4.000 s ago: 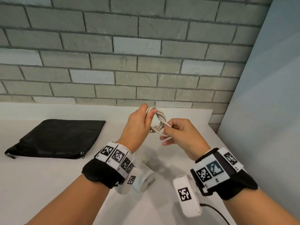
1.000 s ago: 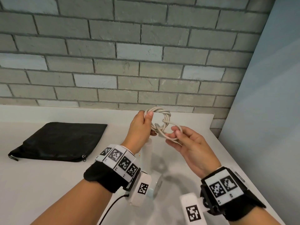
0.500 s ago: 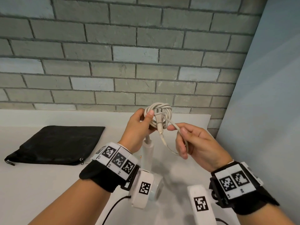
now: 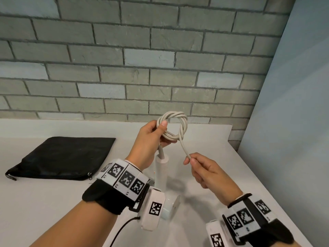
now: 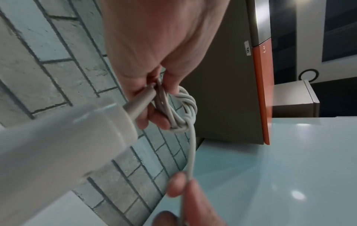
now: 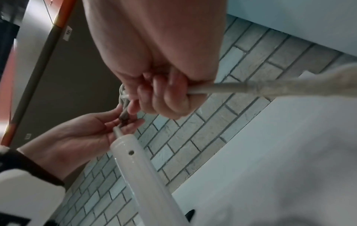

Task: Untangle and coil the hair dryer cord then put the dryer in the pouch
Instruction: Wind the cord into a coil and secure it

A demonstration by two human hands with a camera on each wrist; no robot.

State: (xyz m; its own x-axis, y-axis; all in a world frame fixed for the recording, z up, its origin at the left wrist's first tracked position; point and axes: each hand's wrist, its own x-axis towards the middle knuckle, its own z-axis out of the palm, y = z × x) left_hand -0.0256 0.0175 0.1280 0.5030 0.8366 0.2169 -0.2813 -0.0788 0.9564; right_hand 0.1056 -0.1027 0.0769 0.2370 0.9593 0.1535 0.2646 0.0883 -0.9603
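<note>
A small coil of off-white cord (image 4: 173,126) is held up above the table by my left hand (image 4: 154,138), thumb on top of the loops. In the left wrist view the coil (image 5: 182,111) sits at my left fingers. One strand runs down from the coil to my right hand (image 4: 195,164), which grips the cord's free end; the cord (image 6: 228,88) passes through my curled right fingers. The white hair dryer (image 4: 161,173) hangs handle-up under my left hand, its head near the table. The black zip pouch (image 4: 60,157) lies flat at the left.
A grey brick wall (image 4: 142,59) stands behind the white table (image 4: 44,202). A pale blue panel (image 4: 293,122) closes off the right side. The table's right edge runs close to my right wrist.
My right hand has drawn the cord's free end down and to the right, away from the coil, so one strand now stretches straight. The plug that hung beside the coil is out of sight.
</note>
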